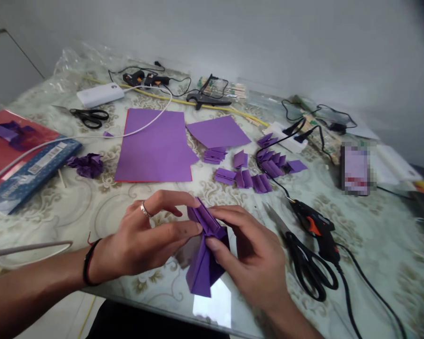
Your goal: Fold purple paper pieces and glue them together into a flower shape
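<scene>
A folded purple paper piece (201, 268) is held between both hands above the table's near edge. My left hand (148, 235), with a ring and a dark wristband, pinches its upper left side between thumb and index finger. My right hand (250, 254) grips the right side, its thumb on the front and its fingers behind. At the top of the piece are narrow pleated folds. Behind the hands lie several small folded purple pieces (243, 179) and large purple sheets (155, 146), one with a red edge showing beneath it.
Black scissors (307, 268) and a glue gun (318, 230) with its cord lie at the right. Farther off are a power strip (286, 136), a phone (355, 169), a white power bank (101, 95), more scissors (90, 117) and crumpled purple paper (86, 165).
</scene>
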Motion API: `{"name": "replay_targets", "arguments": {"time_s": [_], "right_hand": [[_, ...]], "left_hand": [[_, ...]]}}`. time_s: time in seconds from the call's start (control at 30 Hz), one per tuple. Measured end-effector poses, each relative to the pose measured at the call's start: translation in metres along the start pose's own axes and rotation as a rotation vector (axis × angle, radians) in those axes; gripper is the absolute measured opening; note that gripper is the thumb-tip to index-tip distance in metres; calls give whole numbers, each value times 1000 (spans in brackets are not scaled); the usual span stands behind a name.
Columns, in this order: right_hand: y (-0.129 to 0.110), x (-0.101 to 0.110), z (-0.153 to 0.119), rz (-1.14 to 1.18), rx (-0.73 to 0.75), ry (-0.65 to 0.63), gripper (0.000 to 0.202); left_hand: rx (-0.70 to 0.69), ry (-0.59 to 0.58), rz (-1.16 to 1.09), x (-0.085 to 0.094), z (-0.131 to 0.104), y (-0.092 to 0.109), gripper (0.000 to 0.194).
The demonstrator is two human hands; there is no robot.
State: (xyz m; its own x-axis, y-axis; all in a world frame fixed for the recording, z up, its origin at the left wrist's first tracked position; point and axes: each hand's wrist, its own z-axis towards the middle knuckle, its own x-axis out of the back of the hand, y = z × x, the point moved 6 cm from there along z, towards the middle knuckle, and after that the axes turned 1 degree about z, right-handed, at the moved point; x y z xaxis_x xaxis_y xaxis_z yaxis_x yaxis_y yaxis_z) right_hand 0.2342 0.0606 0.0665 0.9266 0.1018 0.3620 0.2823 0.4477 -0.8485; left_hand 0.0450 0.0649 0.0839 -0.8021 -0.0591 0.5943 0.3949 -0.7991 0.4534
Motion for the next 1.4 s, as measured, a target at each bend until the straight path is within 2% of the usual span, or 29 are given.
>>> {"name": "replay_targets", "arguments": {"time_s": [0.17, 0.4, 0.53, 0.63, 0.8, 0.93, 1.07, 1.17, 1.23, 1.4], "right_hand": [[-14, 14, 7, 32, 21, -2, 32], [-49, 47, 36, 189, 73, 14, 40], [-63, 63, 61, 252, 75, 92, 34], [-65, 74, 72, 262, 69, 138, 30], [-51, 83, 76, 278, -4, 182, 21], [-38, 86, 79, 337, -36, 274, 16], [-31, 90, 82, 398, -25, 362, 19], [-28, 93, 85, 490, -25, 373, 22], [-26, 95, 87, 566, -51, 364, 28], [-25, 97, 90, 585, -95, 319, 38]], "left_hand": [[-21, 99, 44, 14, 24, 12, 17], [68, 153, -134, 33, 81, 20, 38], [68, 173, -163, 40, 110, 27, 30], [69, 150, -188, 39, 124, 30, 19], [177, 90, -455, 29, 129, 17, 22], [325, -93, -680, 14, 125, 9, 41], [376, -244, -687, 5, 122, 9, 65], [375, -308, -721, 0, 121, 10, 58], [347, -308, -705, 0, 121, 10, 54], [236, -179, -487, 5, 125, 10, 44]]}}
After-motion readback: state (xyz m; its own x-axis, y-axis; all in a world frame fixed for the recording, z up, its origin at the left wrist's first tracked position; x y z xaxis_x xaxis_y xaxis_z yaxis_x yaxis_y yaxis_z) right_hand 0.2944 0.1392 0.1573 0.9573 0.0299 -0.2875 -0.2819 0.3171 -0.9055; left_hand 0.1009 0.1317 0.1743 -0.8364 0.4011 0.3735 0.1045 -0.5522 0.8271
